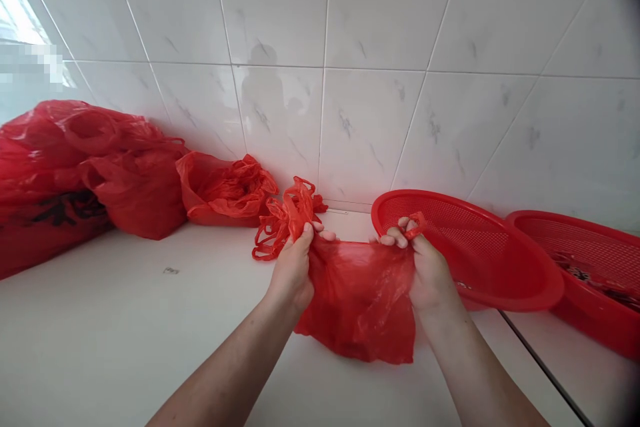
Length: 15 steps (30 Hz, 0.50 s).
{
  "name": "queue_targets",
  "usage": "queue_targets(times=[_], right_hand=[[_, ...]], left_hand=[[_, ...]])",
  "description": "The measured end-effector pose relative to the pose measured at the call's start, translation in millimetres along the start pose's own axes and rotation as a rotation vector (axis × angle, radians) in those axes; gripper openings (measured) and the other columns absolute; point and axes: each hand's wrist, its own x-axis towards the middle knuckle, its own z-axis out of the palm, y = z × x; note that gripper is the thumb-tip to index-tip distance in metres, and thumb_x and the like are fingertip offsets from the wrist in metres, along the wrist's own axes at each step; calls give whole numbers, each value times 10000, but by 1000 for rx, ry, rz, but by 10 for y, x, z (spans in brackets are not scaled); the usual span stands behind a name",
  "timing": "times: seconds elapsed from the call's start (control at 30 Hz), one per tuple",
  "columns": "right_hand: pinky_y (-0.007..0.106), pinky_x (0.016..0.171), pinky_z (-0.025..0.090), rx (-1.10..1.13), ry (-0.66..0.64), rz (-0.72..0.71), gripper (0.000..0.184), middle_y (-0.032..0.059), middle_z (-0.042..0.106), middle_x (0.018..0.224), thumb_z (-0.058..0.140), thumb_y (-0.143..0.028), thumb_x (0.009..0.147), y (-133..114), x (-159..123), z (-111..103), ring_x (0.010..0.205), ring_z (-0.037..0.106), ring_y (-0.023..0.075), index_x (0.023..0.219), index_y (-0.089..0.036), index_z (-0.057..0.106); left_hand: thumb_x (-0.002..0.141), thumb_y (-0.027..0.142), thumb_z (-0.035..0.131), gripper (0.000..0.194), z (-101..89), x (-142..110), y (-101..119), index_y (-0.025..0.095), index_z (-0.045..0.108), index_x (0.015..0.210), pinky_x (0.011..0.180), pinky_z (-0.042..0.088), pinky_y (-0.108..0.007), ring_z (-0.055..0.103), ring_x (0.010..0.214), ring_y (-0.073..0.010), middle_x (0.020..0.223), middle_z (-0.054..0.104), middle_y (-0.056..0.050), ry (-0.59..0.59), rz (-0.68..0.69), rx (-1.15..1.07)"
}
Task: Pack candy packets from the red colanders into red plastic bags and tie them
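A thin red plastic bag [363,300] hangs stretched between my two hands above the white table. My left hand [297,267] pinches its upper left corner, thumb on top. At the upper right corner my right hand [420,253] grips the bag, with a bit of red plastic looped at its fingers. Just behind my left hand lies a crumpled heap of red plastic bags [287,213], their handles loose. Behind my right hand a red perforated basket [480,247] leans at a tilt.
Large filled red bags [135,180] stand at the left by the tiled wall [280,27]. Beside them an open red bag [227,190] holds crumpled red plastic. A second red basket [595,313] with dark items is at the right. A dark seam [543,363] crosses the white tabletop [125,340].
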Motion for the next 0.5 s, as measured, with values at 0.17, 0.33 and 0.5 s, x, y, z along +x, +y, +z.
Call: queue_targets(times=[0.17,0.33,0.5], right_hand=[[229,591,477,-233,19,-161,230,-86,315,504,565,-428,832,61,124,68,448,360,54,757,-211,580],[244,504,430,-346,-51,-220,532,-77,262,466,384,-621,845,114,274,152,409,287,66,705,-172,631],[253,520,412,-508,-60,-219,380,-68,313,453,496,-498,831,152,357,212,427,311,78,784,-169,680]], left_hand=[[810,324,610,155,42,128,10,175,568,824,646,462,-214,557,650,-109,611,455,36,-55,41,5],[814,459,556,303,72,192,-4,159,577,771,611,431,-211,473,561,-88,566,362,49,-47,130,85],[840,414,443,285,36,344,0,175,591,789,623,414,-232,467,573,-102,589,415,34,-50,248,192]])
